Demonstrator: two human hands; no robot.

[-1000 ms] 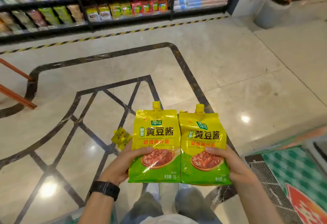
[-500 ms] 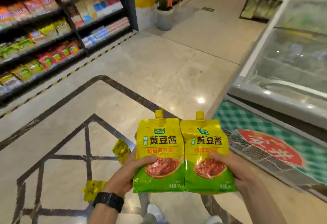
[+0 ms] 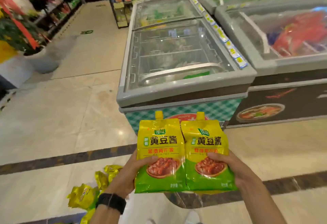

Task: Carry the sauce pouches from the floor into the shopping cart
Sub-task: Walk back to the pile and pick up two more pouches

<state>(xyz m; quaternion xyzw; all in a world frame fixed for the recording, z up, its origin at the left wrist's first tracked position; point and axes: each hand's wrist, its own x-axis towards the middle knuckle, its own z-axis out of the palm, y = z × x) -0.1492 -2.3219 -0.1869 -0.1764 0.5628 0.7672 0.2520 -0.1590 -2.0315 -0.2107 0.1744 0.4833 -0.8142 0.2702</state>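
I hold two yellow-and-green spouted sauce pouches upright, side by side, in front of me. My left hand (image 3: 126, 174) grips the left pouch (image 3: 159, 146) at its lower left edge, thumb across the front. My right hand (image 3: 235, 169) grips the right pouch (image 3: 205, 147) at its lower right edge in the same way. Several more yellow pouches (image 3: 85, 195) lie on the floor at lower left, behind my left wrist. No shopping cart is in view.
A glass-topped chest freezer (image 3: 177, 89) stands straight ahead, with a second freezer (image 3: 286, 64) to its right. Stocked shelves (image 3: 58, 2) and a potted plant (image 3: 42, 59) line the left side. An aisle of tiled floor (image 3: 85, 64) runs between them.
The view has swung to the right: the shelves slid off to the left and the freezers now fill the middle. Both hands keep the same hold on the pouches.
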